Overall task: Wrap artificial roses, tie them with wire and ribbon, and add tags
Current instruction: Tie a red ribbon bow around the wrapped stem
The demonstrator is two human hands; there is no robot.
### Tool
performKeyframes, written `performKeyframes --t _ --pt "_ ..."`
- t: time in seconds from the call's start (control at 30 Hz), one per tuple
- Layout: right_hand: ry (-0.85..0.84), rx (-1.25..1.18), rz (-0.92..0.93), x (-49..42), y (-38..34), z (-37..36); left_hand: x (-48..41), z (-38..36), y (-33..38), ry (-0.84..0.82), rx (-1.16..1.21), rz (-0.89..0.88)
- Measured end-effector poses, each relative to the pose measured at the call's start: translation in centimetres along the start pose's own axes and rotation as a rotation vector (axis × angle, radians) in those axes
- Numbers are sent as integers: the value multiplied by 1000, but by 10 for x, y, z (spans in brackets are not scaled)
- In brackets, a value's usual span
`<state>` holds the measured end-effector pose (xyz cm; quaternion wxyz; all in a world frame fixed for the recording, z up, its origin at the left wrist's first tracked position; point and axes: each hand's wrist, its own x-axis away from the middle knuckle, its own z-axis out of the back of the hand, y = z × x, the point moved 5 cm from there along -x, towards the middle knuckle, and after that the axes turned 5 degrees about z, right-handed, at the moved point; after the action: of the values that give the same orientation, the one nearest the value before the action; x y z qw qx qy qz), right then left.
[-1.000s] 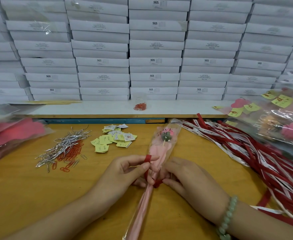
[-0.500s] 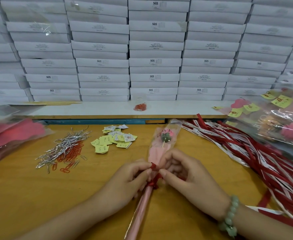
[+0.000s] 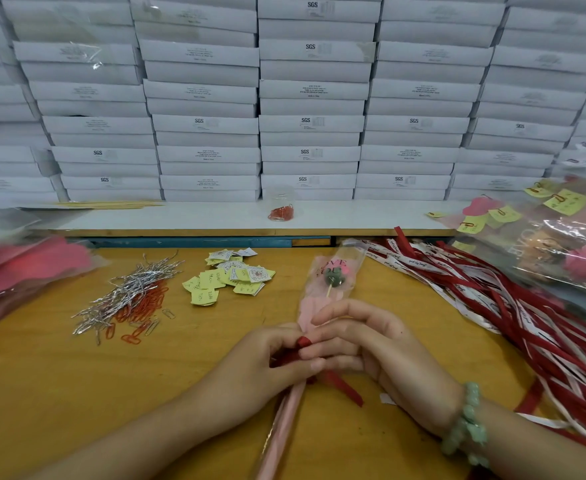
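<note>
At the neck of the cellophane-wrapped pink rose [image 3: 331, 277], left hand [image 3: 267, 363] and right hand [image 3: 378, 344] pinched the narrow red ribbon [image 3: 302, 341], which a slackened grip could let unwind.

The wrapped rose [image 3: 333, 282] is pale pink under clear glossy film with dark "LOVE YOU" lettering, its bloom bright pink over dark green, and the ribbon [image 3: 343, 389] at its stem is plain red. On the honey-yellow wooden table [image 3: 59, 393] lie silver wire ties [image 3: 128, 289], orange-red paper clips [image 3: 139, 306], yellow tags [image 3: 206, 289] among white ones with a round printed mark — and a ribbon pile [image 3: 492, 306] of red and white strips with dark script. The stacked boxes [image 3: 308, 91] are white with small black print — the bead bracelet [image 3: 464, 424] is pale green.
</note>
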<state>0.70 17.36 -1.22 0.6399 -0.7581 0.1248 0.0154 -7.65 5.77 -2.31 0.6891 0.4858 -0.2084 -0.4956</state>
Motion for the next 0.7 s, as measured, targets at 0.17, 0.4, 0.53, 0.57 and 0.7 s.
performKeyframes --t 0.17,0.4,0.53,0.57,0.7 --pt "46 161 103 1 -3 3 -2 0 -3 8 27 20" --pt "51 522 189 -1 -3 7 0 1 -4 -6 99 66" --pt "9 539 183 0 0 5 2 0 0 -12 116 74" --pt "2 538 184 0 0 5 2 0 1 -14 114 77" --pt "-16 569 170 -1 2 4 2 0 1 -7 71 96"
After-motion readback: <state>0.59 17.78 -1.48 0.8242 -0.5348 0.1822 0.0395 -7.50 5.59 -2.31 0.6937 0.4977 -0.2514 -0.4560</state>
